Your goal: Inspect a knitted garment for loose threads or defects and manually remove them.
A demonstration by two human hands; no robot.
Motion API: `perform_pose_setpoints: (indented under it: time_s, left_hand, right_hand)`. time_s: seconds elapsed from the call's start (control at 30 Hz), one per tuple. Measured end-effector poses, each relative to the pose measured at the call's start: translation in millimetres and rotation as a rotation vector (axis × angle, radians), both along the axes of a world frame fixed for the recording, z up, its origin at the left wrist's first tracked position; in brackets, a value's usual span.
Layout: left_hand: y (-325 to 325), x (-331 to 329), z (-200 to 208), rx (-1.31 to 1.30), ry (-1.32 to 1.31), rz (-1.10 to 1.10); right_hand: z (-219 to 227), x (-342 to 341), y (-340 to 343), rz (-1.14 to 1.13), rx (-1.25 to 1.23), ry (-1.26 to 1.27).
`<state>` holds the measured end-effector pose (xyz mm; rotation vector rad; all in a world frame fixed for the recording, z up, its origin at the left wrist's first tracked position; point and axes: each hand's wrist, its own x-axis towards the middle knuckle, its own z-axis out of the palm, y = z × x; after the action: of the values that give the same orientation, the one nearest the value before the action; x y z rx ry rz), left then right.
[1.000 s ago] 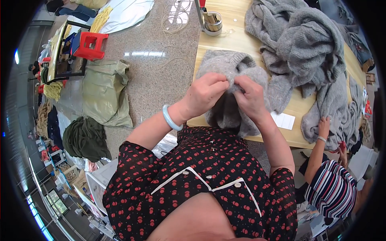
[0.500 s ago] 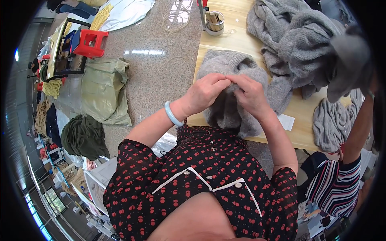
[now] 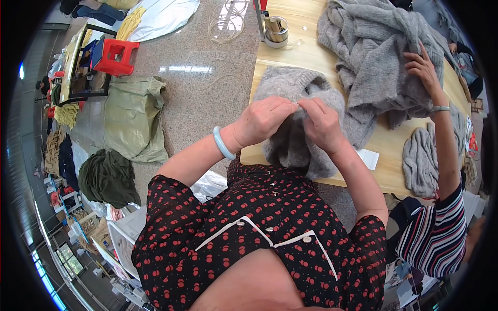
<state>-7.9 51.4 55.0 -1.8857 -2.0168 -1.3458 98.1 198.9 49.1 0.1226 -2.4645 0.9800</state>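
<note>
A fluffy grey knitted garment [image 3: 277, 80] lies bunched on the wooden table [image 3: 311, 54] close in front of me, its ribbed edge toward the far side. Over it my left hand [image 3: 265, 119] and my right hand [image 3: 322, 124] meet fingertip to fingertip, both closed in a pinch. Something tiny and pale shows between the fingertips, too small to name. The left wrist wears a pale blue bangle [image 3: 223, 144]. A small white paper [image 3: 369, 158] rests on the table right of my right hand.
At the right, a co-worker's hand [image 3: 425, 72] touches a large heap of grey knitwear [image 3: 368, 72]. Another grey knit piece [image 3: 419, 160] lies nearer. A metal cup with tools [image 3: 276, 33] stands far left on the table. A red stool [image 3: 118, 56] and green sack [image 3: 134, 119] are on the left.
The co-worker's arm has swung leftward, and the grey cloth that was blurred in the air now lies on the heap. My hands stay almost in place, the fingertips shifting slightly.
</note>
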Motion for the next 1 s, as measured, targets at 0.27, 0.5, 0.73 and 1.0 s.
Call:
perform_pose_setpoints:
  time_s: [0.27,0.5,0.73,1.0]
  left_hand:
    - [3,-2,0,-0.3,-0.839,0.08]
    - [12,22,-13,-0.055,-0.571,0.308]
    - [18,37,-26,0.219,-0.341,0.462]
    - [3,21,-10,-0.069,-1.496,0.23]
  right_hand:
    - [-1,-2,9,0.068,0.066,-0.055]
    - [-8,-7,1,-0.016,0.003,-0.001]
    - [-17,-5,-12,-0.104,-0.076,0.036]
    - [-12,-2,2,0.018,-0.082,-0.014]
